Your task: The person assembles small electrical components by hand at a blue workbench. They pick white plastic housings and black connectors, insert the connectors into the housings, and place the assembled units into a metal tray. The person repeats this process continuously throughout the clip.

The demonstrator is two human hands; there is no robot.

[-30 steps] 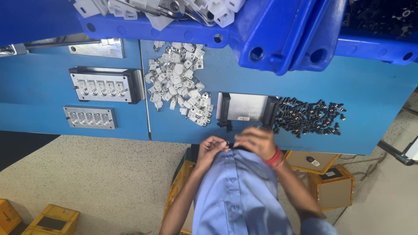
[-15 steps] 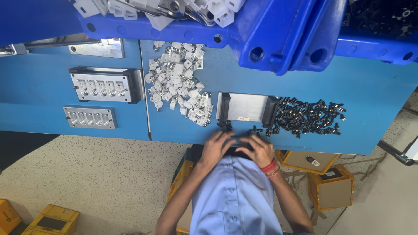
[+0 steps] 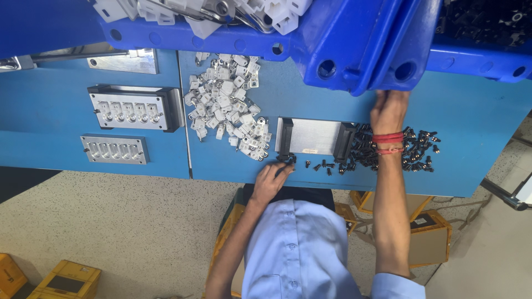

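L hand [image 3: 270, 178] rests fingers-down at the near-left corner of the metal fixture plate [image 3: 315, 137], fingertips on a small black screw [image 3: 292, 161], grip loose; can't tell if it's pinched. R hand [image 3: 388, 111] reaches past the plate's right end to the blue bin [image 3: 360, 50], fingers hidden, so grasp unclear. Plate top looks bare, w/ black screw pile [image 3: 413, 149] right of it and white plastic parts [image 3: 227, 105] left — judging by that, assembly barely begun.

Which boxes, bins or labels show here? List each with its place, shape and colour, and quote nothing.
Yellow boxes: floor, lower left corner, rectangular, one with a dark top panel.
Brown cartons: floor under the table edge by the person's right arm, squarish, with small pale labels.
Blue bins: along the top edge, plastic, holding white parts at left and dark parts at right.
Small label: on the metal plate mid-table, pale strip.
No screens or signs.
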